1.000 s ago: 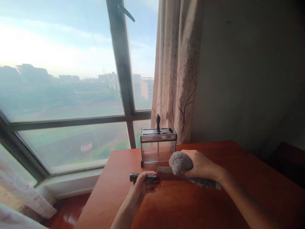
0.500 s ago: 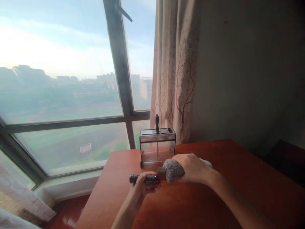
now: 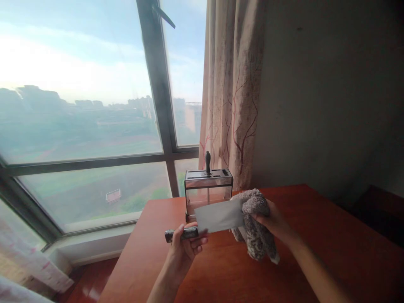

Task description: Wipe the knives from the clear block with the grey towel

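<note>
A cleaver [image 3: 217, 216] with a broad grey blade and dark handle is held above the table. My left hand [image 3: 186, 248] is closed around its handle, palm partly up. At the right, my right hand [image 3: 274, 221] grips a fluffy grey towel [image 3: 254, 231], which is folded over the far end of the blade and hangs below it. The towel hides that end of the cleaver. Just behind the blade stands a clear knife block [image 3: 208, 179] with a dark-framed top, and one dark knife handle [image 3: 207, 163] sticks up from it.
The reddish-brown wooden table [image 3: 233, 277] spreads beneath my hands, its left edge near the window sill. A large window [image 3: 82, 126] fills the left side. A patterned beige curtain [image 3: 233, 92] hangs behind the knife block, beside a dark wall [image 3: 322, 105].
My right hand has slid the towel to the right end of the blade, and the broad blade face now shows. The left hand has moved slightly left with the handle.
</note>
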Tool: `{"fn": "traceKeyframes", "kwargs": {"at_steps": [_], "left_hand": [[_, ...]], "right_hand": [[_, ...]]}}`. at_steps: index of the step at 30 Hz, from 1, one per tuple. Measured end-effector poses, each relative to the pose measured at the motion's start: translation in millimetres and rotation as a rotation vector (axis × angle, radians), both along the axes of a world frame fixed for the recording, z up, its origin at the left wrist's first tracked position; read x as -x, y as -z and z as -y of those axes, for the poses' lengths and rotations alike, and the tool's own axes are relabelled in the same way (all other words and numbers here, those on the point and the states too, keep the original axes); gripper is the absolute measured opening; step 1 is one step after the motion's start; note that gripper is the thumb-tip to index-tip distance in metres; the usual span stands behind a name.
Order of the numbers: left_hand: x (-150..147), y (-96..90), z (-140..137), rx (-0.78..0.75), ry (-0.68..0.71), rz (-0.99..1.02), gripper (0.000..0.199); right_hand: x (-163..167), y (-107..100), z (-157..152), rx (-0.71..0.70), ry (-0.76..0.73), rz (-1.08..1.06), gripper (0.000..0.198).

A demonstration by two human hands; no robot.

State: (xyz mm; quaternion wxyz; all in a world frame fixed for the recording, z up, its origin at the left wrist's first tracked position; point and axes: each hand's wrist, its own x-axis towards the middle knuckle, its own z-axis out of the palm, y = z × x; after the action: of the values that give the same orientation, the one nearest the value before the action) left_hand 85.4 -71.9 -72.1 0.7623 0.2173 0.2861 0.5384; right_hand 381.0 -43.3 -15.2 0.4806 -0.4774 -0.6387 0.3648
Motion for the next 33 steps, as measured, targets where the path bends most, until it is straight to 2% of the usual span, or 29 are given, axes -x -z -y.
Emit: {"fn": "traceKeyframes", "kwargs": {"at_steps": [2, 5, 7, 16, 24, 33], "left_hand": [[-1, -0.2, 0, 0.025, -0.015, 0.020, 0.027], [-1, 0.1, -2, 0.051, -0.047, 0.024, 0.026], [1, 0.4, -3, 0.072, -0.055, 0.015, 0.027], [3, -4.2, -2, 0.053, -0.029, -0.077, 0.024], [1, -2.1, 0, 0.033, -0.013, -0.083, 0.025], [-3, -1.8, -2, 0.084, -0.102, -0.006, 0.021]], "right_hand": [[10, 16, 3, 0.066, 0.101, -0.116, 0.038], [27, 34, 8, 0.141, 0.104, -0.262, 0.036], [34, 39, 9, 0.144, 0.096, -0.272, 0.034], [8, 18, 1, 0.078, -0.096, -0.028, 0.035], [6, 8, 2, 0.029, -0.098, -0.009, 0.037], [19, 16, 7, 0.082, -0.070, -0.080, 0.031]]}}
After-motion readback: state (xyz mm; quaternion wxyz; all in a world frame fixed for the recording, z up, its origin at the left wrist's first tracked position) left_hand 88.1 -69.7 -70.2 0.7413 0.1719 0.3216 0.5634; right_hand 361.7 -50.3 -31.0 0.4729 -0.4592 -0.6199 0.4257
